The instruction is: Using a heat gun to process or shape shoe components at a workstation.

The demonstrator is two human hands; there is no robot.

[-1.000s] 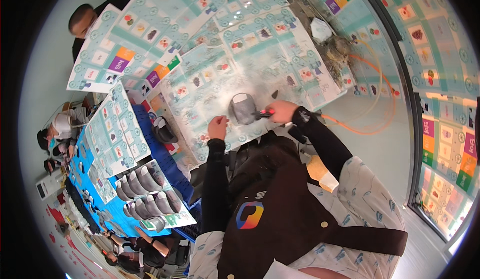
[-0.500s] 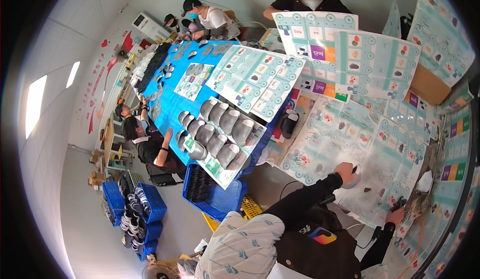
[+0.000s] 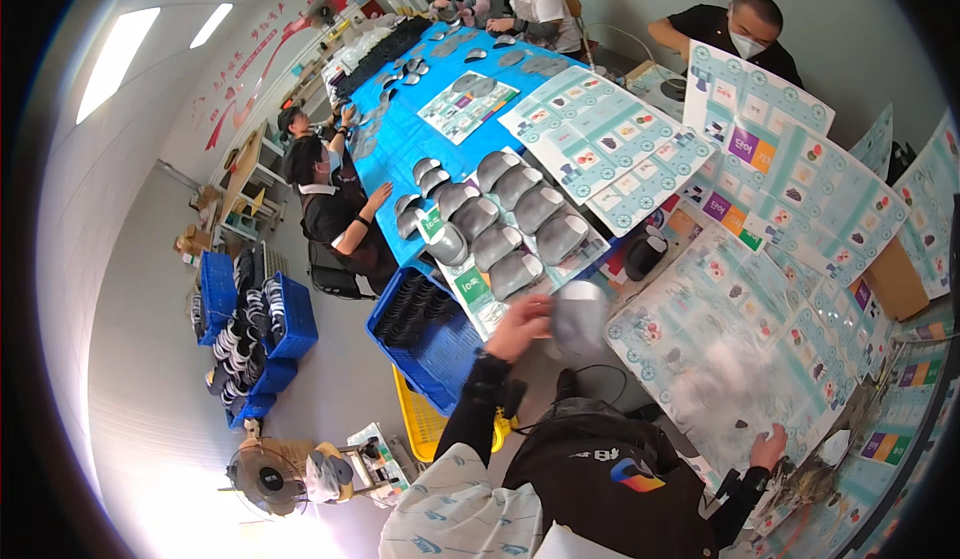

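Note:
My left hand point(image 3: 518, 327) grips a grey shoe upper point(image 3: 580, 319) by its left side, blurred by motion. It hangs in the air between a board of uppers and the patterned worktable. On that board point(image 3: 470, 289) sit several rounded grey uppers point(image 3: 497, 247) in rows. My right hand point(image 3: 768, 446) rests at the near right part of the worktable sheet point(image 3: 690, 379), fingers apart, with nothing visible in it. A small dark scrap point(image 3: 741, 424) lies beside it, near a pale dusty patch.
A blue crate point(image 3: 440, 344) of dark pieces stands over a yellow crate point(image 3: 420, 414) at my left. Upright printed boards point(image 3: 830, 199) border the worktable's far side. Co-workers sit around the blue-covered table point(image 3: 400, 139). Stacked blue crates point(image 3: 295, 319) stand at left; a fan point(image 3: 268, 479) is below them.
My view has turned left. My left hand has lifted the upper off the worktable and carried it left toward the board of uppers. The dark item by my right hand is no longer there.

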